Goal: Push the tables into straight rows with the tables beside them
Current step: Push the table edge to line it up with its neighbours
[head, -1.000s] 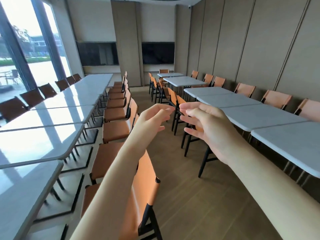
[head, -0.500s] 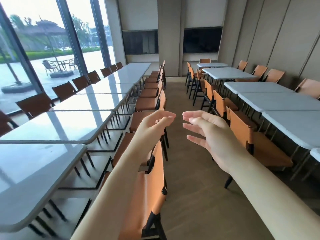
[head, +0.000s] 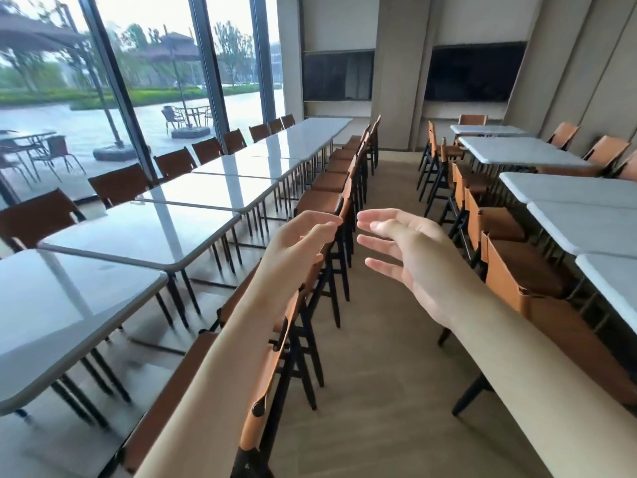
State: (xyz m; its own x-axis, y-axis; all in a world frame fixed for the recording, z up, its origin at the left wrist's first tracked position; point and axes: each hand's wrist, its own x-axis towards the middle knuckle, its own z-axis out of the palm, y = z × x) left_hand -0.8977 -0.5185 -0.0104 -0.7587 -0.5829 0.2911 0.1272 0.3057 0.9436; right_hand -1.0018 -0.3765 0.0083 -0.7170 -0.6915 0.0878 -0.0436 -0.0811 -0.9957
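Observation:
A long row of white-topped tables runs along the windows on the left; the nearest table [head: 62, 305] and the one behind it [head: 138, 236] sit at slightly different angles, their edges out of line. A second row of white tables [head: 586, 229] stands on the right by the wall. My left hand [head: 300, 246] and my right hand [head: 406, 250] are raised in the air over the aisle, fingers relaxed, holding nothing and touching no table.
Orange-brown chairs [head: 275, 357] line the aisle side of the left row, and more chairs [head: 510, 281] back onto the right row. A wooden-floored aisle [head: 386, 374] runs between them. Glass windows [head: 155, 81] fill the left wall; dark screens [head: 472, 70] hang at the far end.
The view has swung left, so the window-side row now fills more of the picture. Both hands stay raised in front of me, close together, with their pose nearly the same.

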